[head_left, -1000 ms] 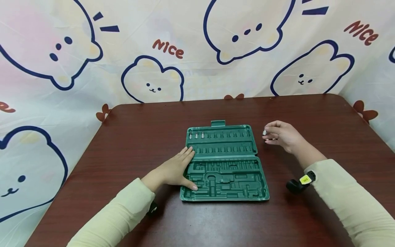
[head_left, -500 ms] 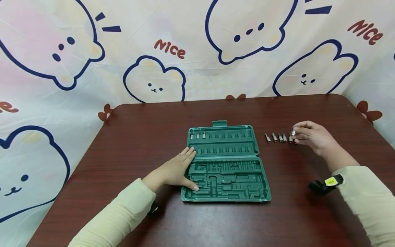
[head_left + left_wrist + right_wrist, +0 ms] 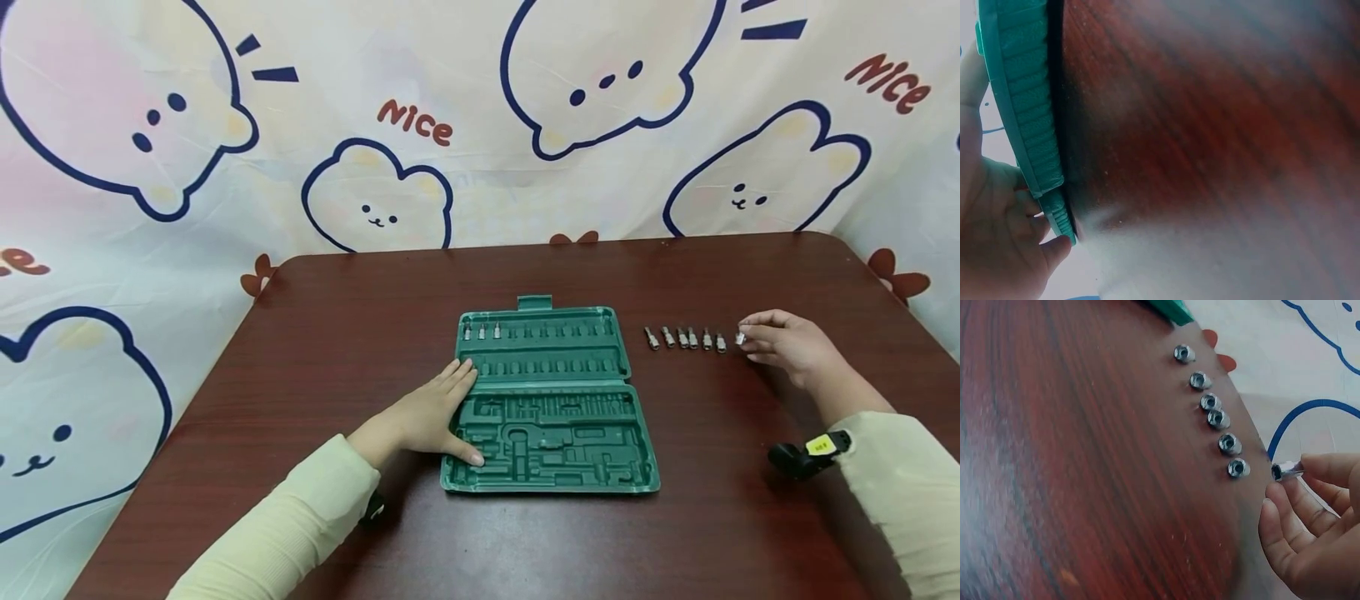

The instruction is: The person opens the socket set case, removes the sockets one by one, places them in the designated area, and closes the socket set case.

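While my left hand (image 3: 423, 414) lies with its fingers straight over the left edge of the green case (image 3: 555, 437), gripping nothing, my right hand (image 3: 793, 348) pinches a small silver socket (image 3: 740, 338) between fingertips, right of centre in the head view. I cannot tell whether that socket touches the table (image 3: 555, 550). Just left of it, a row of six sockets (image 3: 692, 338) stands on the wood, the third and fourth nearly touching. The case lies open flat at the middle of the frame, with three small metal pieces (image 3: 482, 332) in slots at its upper left. A black device (image 3: 798, 460) with a yellow label sits at my right wrist by the cream sleeve (image 3: 896, 492); a cartoon-printed cloth (image 3: 510, 204) fills the top.
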Available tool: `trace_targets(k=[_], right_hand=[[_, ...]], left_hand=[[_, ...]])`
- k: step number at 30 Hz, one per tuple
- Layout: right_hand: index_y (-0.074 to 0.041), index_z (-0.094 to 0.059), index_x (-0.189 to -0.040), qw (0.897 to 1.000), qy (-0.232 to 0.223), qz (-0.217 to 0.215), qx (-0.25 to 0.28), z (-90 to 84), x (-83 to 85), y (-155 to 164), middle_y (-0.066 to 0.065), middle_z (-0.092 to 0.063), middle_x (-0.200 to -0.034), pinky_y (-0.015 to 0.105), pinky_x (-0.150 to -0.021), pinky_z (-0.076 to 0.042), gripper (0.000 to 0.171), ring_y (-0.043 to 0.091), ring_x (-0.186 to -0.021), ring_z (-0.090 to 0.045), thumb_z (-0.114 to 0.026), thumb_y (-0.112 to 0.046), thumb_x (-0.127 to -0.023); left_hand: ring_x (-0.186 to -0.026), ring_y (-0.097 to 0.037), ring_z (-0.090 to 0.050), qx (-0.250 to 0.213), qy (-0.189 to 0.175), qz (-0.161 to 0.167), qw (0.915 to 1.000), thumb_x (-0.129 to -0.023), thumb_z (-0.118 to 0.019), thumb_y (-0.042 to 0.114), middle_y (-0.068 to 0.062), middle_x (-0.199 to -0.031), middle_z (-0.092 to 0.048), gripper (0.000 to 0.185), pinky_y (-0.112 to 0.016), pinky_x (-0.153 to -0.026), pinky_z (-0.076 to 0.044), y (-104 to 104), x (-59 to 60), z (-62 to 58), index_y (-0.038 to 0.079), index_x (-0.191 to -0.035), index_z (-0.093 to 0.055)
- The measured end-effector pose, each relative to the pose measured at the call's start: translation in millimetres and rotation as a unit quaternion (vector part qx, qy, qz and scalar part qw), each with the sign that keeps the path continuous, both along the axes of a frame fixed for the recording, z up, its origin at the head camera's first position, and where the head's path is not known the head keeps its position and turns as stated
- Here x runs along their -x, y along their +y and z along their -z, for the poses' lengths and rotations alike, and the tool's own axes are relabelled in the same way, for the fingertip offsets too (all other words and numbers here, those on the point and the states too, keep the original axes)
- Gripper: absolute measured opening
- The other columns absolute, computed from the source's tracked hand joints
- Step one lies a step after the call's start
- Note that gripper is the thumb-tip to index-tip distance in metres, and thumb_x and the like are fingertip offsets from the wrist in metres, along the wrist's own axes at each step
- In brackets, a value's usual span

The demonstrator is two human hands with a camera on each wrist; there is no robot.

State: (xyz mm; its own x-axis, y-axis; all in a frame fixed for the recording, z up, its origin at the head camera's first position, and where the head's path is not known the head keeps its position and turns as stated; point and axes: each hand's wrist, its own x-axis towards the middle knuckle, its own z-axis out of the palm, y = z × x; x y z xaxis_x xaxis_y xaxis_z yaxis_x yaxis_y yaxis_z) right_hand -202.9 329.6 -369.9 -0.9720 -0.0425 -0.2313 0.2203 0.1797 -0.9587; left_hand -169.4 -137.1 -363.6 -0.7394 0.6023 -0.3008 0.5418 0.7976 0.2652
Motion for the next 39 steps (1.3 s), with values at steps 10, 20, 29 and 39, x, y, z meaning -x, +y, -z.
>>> trace_targets(k=[10, 20, 29, 39], right_hand=[[-0.009, -0.053, -0.092, 0.993, 0.005, -0.022, -0.116, 8.4, 6.2, 0.5, -0.013, -0.054, -0.075, 0.023, -0.062, -0.046, 0.012, 0.004, -0.069, -0.053, -0.048, -0.020, -0.089], [0.011, -0.042, -0.107, 0.978, -0.004, -0.038, -0.203, 12.6, 14.8, 1.1, -0.004, -0.052, -0.080, 0.025, -0.062, -0.046, 0.037, 0.004, -0.068, -0.051, -0.042, -0.022, -0.091], [0.011, -0.043, -0.108, 0.971, -0.017, -0.043, -0.235, 11.7, 19.8, -1.7, 0.013, -0.051, -0.097, 0.029, -0.065, -0.047, 0.041, 0.008, -0.072, -0.051, -0.045, -0.026, -0.089], [0.010, -0.046, -0.105, 0.966, -0.005, -0.037, -0.256, 13.8, 18.5, -4.3, 0.019, -0.049, -0.100, 0.028, -0.063, -0.046, 0.039, 0.019, -0.078, -0.051, -0.042, -0.025, -0.090]], left_hand=[[-0.129, -0.022, 0.004, 0.002, -0.001, -0.001, 1.0000, -0.060, -0.056, 0.069, -0.009, -0.143, 0.000, 0.114, -0.038, -0.101, -0.015, 0.0, -0.7, -0.4, 0.004, -0.139, -0.007], [-0.129, -0.021, 0.004, 0.001, 0.000, -0.004, 1.0000, -0.059, -0.057, 0.069, -0.009, -0.144, 0.001, 0.114, -0.038, -0.101, -0.015, 0.2, -0.6, 1.0, 0.005, -0.139, -0.007], [-0.129, -0.021, 0.004, 0.001, 0.004, -0.001, 1.0000, -0.059, -0.057, 0.069, -0.009, -0.143, 0.000, 0.114, -0.037, -0.101, -0.015, -0.4, 0.4, 2.5, 0.004, -0.139, -0.007], [-0.129, -0.021, 0.004, 0.006, 0.005, -0.003, 1.0000, -0.059, -0.056, 0.070, -0.009, -0.144, 0.000, 0.114, -0.037, -0.101, -0.015, -0.1, 0.4, 2.6, 0.005, -0.139, -0.007]])
